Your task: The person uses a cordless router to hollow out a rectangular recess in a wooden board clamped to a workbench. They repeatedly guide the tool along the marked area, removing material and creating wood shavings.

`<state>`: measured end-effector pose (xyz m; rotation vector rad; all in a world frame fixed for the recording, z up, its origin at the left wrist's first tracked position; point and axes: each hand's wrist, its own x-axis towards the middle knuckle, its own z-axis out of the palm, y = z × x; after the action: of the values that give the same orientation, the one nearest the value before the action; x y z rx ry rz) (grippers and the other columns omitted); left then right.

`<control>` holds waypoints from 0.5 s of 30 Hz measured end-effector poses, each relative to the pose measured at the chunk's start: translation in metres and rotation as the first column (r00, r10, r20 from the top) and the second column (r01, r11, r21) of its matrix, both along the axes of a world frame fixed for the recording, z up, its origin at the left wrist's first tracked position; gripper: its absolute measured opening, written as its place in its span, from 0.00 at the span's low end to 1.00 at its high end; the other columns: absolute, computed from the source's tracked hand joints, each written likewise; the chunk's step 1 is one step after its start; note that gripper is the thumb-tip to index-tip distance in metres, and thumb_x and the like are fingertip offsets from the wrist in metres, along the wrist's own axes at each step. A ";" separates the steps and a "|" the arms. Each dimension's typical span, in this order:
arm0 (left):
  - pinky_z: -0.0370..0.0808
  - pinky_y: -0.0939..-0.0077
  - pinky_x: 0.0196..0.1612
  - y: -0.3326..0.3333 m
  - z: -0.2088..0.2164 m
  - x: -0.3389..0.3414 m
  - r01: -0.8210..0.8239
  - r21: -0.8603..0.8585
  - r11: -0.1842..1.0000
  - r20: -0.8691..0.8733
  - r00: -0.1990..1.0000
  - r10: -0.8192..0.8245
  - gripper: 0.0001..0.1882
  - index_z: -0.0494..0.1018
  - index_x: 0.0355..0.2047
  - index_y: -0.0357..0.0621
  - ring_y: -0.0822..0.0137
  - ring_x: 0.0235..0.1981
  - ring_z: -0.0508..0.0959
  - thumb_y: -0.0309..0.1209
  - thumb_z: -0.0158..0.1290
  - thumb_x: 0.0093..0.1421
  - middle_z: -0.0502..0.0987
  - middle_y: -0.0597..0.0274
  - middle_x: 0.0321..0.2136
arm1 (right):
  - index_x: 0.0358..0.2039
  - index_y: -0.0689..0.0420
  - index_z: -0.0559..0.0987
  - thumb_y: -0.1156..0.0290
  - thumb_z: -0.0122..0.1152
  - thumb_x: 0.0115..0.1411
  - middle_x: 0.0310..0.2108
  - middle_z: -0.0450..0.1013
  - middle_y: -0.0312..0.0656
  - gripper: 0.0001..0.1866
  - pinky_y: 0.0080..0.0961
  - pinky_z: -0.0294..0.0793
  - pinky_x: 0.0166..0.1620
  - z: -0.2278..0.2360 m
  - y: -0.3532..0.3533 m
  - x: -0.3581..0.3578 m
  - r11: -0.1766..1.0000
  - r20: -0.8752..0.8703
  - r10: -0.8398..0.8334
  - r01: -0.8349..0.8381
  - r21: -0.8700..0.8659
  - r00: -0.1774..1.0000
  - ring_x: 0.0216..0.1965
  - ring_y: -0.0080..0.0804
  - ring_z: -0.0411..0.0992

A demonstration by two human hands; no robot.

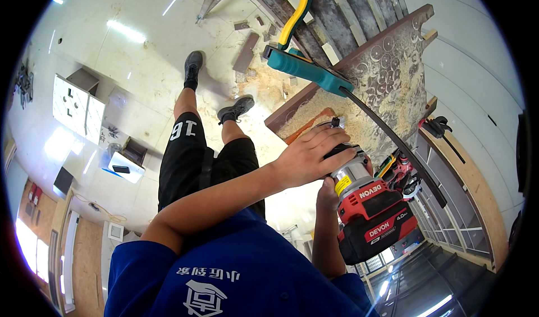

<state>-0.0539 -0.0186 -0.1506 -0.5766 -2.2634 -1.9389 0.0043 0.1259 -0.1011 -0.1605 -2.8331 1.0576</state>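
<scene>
My left hand [309,155] is wrapped over the base of a red and black cordless trim router [368,196], fingers curled around its silver collar. My right hand [328,195], partly hidden behind the router, grips its side from below. A large battery block tilts toward me. The router's base is by an orange-brown strip [307,125] on a dark brown board [286,113] with printed ring patterns, covered in sawdust. The cutter is hidden from view. A teal bar clamp [309,73] with a long black bar lies across the board's near side.
A second yellow and green clamp handle [299,14] rises beside dark slats [331,19]. Wood offcuts [245,53] and sawdust lie on the tiled floor near my feet. To the right, a wooden-edged shelf [471,188] holds tools. Small cabinets [78,106] stand at left.
</scene>
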 end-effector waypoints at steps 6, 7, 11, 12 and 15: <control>0.71 0.56 0.59 -0.003 0.000 0.000 -0.006 -0.008 1.000 0.000 1.000 0.006 0.24 0.72 0.51 0.46 0.51 0.58 0.73 0.29 0.56 0.51 0.72 0.54 0.53 | 0.65 0.66 0.50 0.33 0.62 0.56 0.58 0.56 0.56 0.56 0.45 0.70 0.58 0.003 0.005 0.002 0.999 0.021 0.037 -0.038 0.030 0.999 0.59 0.49 0.63; 0.71 0.57 0.59 -0.004 0.000 0.000 -0.007 -0.009 1.000 0.001 1.000 0.007 0.24 0.72 0.51 0.46 0.51 0.58 0.73 0.29 0.56 0.51 0.72 0.54 0.53 | 0.65 0.66 0.50 0.33 0.62 0.56 0.58 0.56 0.56 0.56 0.45 0.70 0.58 0.003 0.006 0.001 0.997 0.027 0.069 -0.070 0.033 0.997 0.59 0.49 0.63; 0.72 0.57 0.59 -0.005 -0.001 -0.001 -0.007 -0.004 1.000 0.005 1.000 0.007 0.24 0.72 0.51 0.47 0.51 0.58 0.73 0.29 0.57 0.50 0.72 0.54 0.53 | 0.66 0.66 0.49 0.35 0.63 0.56 0.59 0.56 0.56 0.56 0.45 0.70 0.58 0.002 -0.006 -0.001 1.000 0.017 0.006 -0.006 -0.025 1.000 0.59 0.48 0.63; 0.72 0.57 0.58 -0.005 -0.001 -0.001 -0.005 0.000 1.000 0.007 1.000 0.005 0.25 0.72 0.51 0.47 0.51 0.58 0.73 0.29 0.57 0.50 0.72 0.54 0.53 | 0.66 0.66 0.49 0.35 0.63 0.56 0.59 0.56 0.56 0.56 0.45 0.70 0.58 0.002 -0.005 -0.002 1.000 0.018 0.009 -0.008 -0.030 1.000 0.59 0.48 0.63; 0.72 0.57 0.58 -0.007 0.000 -0.002 -0.014 -0.008 1.000 -0.002 1.000 0.014 0.25 0.72 0.51 0.47 0.51 0.57 0.73 0.29 0.57 0.50 0.72 0.54 0.53 | 0.66 0.65 0.50 0.36 0.64 0.56 0.59 0.56 0.55 0.55 0.44 0.70 0.59 0.003 0.003 0.002 0.998 0.044 0.041 -0.039 -0.051 0.998 0.59 0.48 0.63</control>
<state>-0.0555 -0.0253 -0.1505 -0.5615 -2.2689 -1.9228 0.0066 0.1290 -0.0982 -0.1348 -2.8629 1.1474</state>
